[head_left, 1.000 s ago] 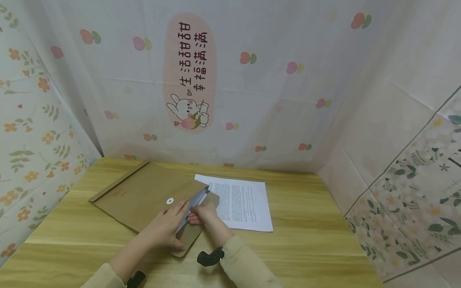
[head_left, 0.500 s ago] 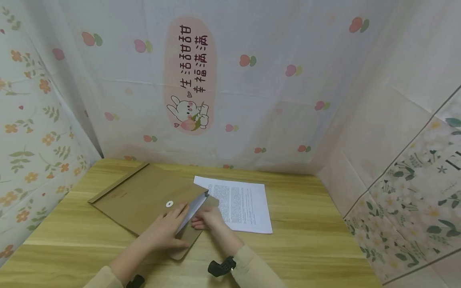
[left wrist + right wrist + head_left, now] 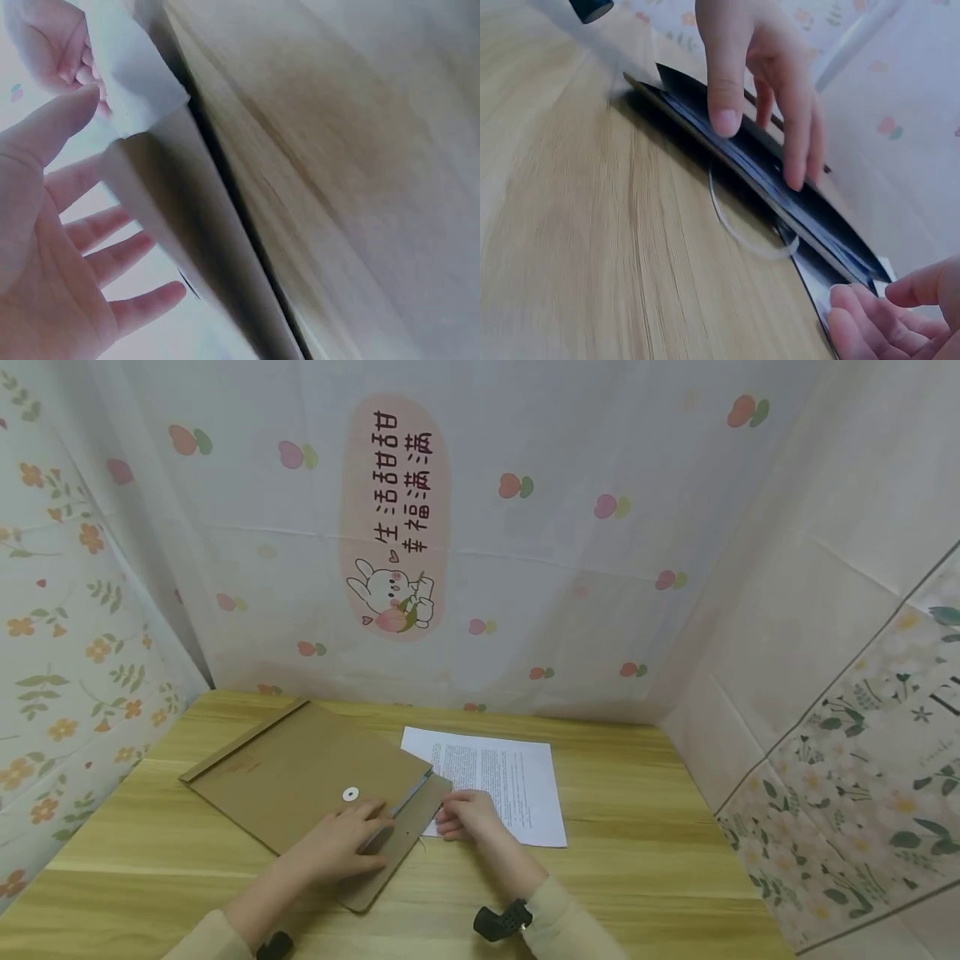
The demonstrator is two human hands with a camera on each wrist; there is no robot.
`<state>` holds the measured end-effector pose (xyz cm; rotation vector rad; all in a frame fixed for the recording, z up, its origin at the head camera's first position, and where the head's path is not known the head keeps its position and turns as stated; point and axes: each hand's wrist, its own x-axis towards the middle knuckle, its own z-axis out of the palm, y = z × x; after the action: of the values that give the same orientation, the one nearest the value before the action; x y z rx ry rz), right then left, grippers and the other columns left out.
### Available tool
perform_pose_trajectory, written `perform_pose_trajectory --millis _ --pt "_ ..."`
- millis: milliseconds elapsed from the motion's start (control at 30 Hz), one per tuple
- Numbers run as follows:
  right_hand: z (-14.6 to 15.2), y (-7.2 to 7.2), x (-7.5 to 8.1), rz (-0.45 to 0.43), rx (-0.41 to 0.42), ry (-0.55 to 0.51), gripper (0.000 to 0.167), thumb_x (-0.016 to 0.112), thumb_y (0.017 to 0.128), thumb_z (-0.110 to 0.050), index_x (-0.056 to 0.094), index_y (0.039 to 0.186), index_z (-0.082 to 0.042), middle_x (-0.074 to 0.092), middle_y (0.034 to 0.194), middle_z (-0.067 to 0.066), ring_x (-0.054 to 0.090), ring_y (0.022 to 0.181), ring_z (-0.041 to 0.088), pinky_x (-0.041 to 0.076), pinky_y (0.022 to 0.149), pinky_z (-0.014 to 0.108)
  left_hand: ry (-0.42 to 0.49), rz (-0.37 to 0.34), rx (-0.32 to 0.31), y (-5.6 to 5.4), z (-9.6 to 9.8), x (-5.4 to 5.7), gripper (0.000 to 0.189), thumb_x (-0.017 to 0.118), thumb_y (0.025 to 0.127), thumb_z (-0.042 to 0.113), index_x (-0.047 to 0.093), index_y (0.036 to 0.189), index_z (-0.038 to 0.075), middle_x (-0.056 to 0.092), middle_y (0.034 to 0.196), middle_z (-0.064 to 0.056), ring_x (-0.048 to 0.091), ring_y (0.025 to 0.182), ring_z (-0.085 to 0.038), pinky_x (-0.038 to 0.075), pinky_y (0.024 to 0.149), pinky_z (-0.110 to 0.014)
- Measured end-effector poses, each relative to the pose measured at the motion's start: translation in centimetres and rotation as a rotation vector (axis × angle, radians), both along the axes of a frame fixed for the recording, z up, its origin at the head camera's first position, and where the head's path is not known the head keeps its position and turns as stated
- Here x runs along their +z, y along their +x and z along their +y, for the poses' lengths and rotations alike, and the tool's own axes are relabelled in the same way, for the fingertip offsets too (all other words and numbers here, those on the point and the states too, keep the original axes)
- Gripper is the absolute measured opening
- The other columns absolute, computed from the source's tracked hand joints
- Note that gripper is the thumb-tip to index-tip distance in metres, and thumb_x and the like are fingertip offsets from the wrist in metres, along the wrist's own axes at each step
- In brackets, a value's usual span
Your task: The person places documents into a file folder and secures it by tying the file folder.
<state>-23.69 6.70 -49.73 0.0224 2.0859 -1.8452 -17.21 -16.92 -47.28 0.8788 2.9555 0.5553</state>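
Observation:
A brown kraft document envelope (image 3: 300, 760) lies slanted on the table, its white button (image 3: 350, 794) on top and its flap (image 3: 399, 847) folded out toward the right. A strip of white sheets shows inside its mouth. My left hand (image 3: 333, 847) rests over the mouth edge with fingers spread, the thumb above the flap. Beside the flap's right edge is my right hand (image 3: 474, 817), fingers loosely bent, over the corner of a printed paper stack (image 3: 517, 777). In the right wrist view a white string (image 3: 731, 234) loops from the flap.
The wooden table (image 3: 637, 860) extends right of the paper stack. A patterned cloth (image 3: 570, 568) hangs behind it, with more cloth along both sides. Black wrist devices, one being the right camera band (image 3: 501, 921), sit at both wrists.
My right hand has drawn out of the envelope's mouth and moved right, past the flap. The mouth gap has narrowed under my left hand, and the flap lies more exposed.

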Motion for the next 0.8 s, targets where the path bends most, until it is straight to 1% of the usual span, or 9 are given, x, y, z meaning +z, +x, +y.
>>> perform_pose_trajectory --millis 100,167,267,333,400,533,633,700,800 --pt "1.2 -0.1 0.1 0.004 -0.006 0.038 0.025 0.055 0.092 -0.002 0.060 0.113 0.011 0.069 0.079 0.015 0.067 0.061 0.018 0.057 0.056 0.030 0.022 -0.026 -0.024 -0.4 -0.1 -0.1 0.053 0.071 0.086 0.034 0.059 0.128 0.004 0.043 0.138 -0.027 0.044 0.123 -0.046 0.037 0.090 -0.069" --pt "2.0 -0.2 0.2 0.008 -0.006 0.059 0.025 0.055 0.093 -0.004 0.060 0.113 0.010 0.069 0.079 0.014 0.067 0.061 0.017 0.057 0.056 0.030 0.028 -0.034 -0.040 -0.8 -0.1 -0.2 0.053 0.070 0.087 0.033 0.058 0.128 0.002 0.047 0.135 -0.027 0.047 0.120 -0.046 0.040 0.090 -0.066" --pt "3.2 -0.4 0.5 0.015 -0.008 0.088 0.025 0.056 0.093 -0.005 0.060 0.113 0.010 0.069 0.079 0.013 0.067 0.061 0.017 0.057 0.056 0.030 0.073 -0.072 -0.054 -1.6 -0.2 -0.3 0.054 0.069 0.088 0.033 0.056 0.129 -0.001 0.050 0.132 -0.024 0.049 0.118 -0.043 0.043 0.092 -0.059" --pt "4.1 -0.6 0.7 0.028 -0.014 0.114 0.025 0.056 0.093 -0.005 0.060 0.113 0.010 0.069 0.078 0.012 0.067 0.062 0.018 0.056 0.056 0.029 0.126 -0.120 -0.044 -2.1 -0.2 -0.2 0.056 0.068 0.089 0.033 0.054 0.130 -0.003 0.050 0.132 -0.024 0.048 0.120 -0.041 0.041 0.096 -0.056" --pt "5.1 -0.7 1.0 0.047 -0.026 0.142 0.025 0.056 0.093 -0.005 0.061 0.112 0.010 0.069 0.079 0.011 0.067 0.063 0.018 0.056 0.056 0.029 0.174 -0.157 -0.028 -2.8 -0.3 -0.1 0.057 0.066 0.090 0.032 0.052 0.130 -0.006 0.049 0.132 -0.025 0.046 0.122 -0.043 0.038 0.099 -0.056" --pt "7.1 -1.1 1.6 0.090 -0.081 0.203 0.025 0.056 0.092 -0.006 0.061 0.110 0.010 0.068 0.084 0.011 0.066 0.068 0.018 0.056 0.059 0.028 0.230 -0.210 0.033 -4.4 -0.3 0.1 0.059 0.061 0.094 0.030 0.046 0.134 -0.011 0.047 0.134 -0.029 0.041 0.126 -0.045 0.032 0.104 -0.056" --pt "8.6 -1.6 2.0 0.121 -0.141 0.268 0.025 0.057 0.091 -0.007 0.063 0.110 0.008 0.067 0.094 0.012 0.064 0.079 0.020 0.055 0.067 0.031 0.270 -0.245 0.070 -5.7 -0.1 0.4 0.059 0.056 0.097 0.028 0.041 0.135 -0.014 0.046 0.135 -0.030 0.040 0.127 -0.045 0.031 0.105 -0.055" --pt "9.6 -2.1 2.3 0.142 -0.175 0.323 0.026 0.058 0.090 -0.009 0.064 0.111 0.006 0.065 0.104 0.016 0.061 0.092 0.026 0.053 0.077 0.037 0.297 -0.265 0.095 -6.7 0.1 0.7 0.057 0.054 0.099 0.028 0.041 0.133 -0.015 0.047 0.133 -0.031 0.042 0.125 -0.046 0.033 0.104 -0.055" --pt "11.4 -2.7 2.4 0.156 -0.214 0.384 0.031 0.056 0.091 -0.011 0.062 0.117 0.005 0.059 0.119 0.023 0.052 0.111 0.036 0.043 0.093 0.050 0.332 -0.294 0.129 -8.1 0.5 1.1 0.053 0.050 0.100 0.031 0.045 0.130 -0.013 0.049 0.129 -0.032 0.045 0.122 -0.047 0.037 0.101 -0.056"
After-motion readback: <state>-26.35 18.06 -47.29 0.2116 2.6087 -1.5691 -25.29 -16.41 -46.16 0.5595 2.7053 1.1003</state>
